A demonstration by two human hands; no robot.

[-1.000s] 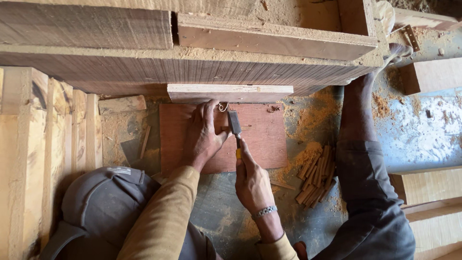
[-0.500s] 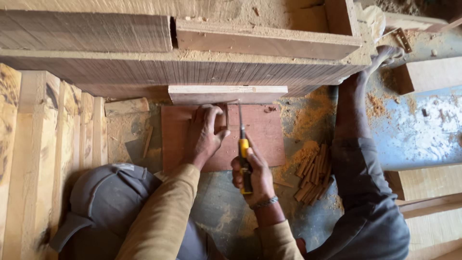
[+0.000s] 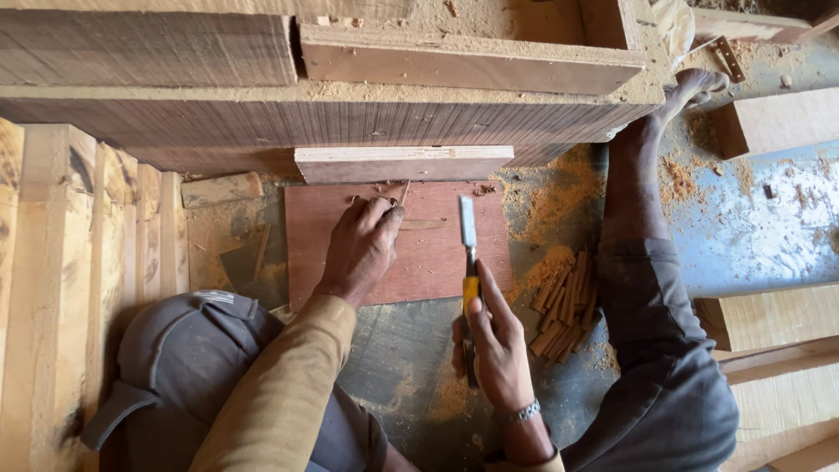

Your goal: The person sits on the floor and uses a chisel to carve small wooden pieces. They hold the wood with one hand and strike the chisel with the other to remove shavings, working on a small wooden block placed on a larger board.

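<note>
Head view: your cap (image 3: 175,367) and sleeve hide the near floor. Your left hand (image 3: 360,249) presses on the flat reddish board (image 3: 437,253), fingers pinching a thin wood sliver (image 3: 405,194) near its far edge. Your right hand (image 3: 498,350) grasps the yellow-handled chisel (image 3: 468,253), blade lying over the board's right part. Cut sticks (image 3: 568,306) lie just right, sawdust around.
</note>
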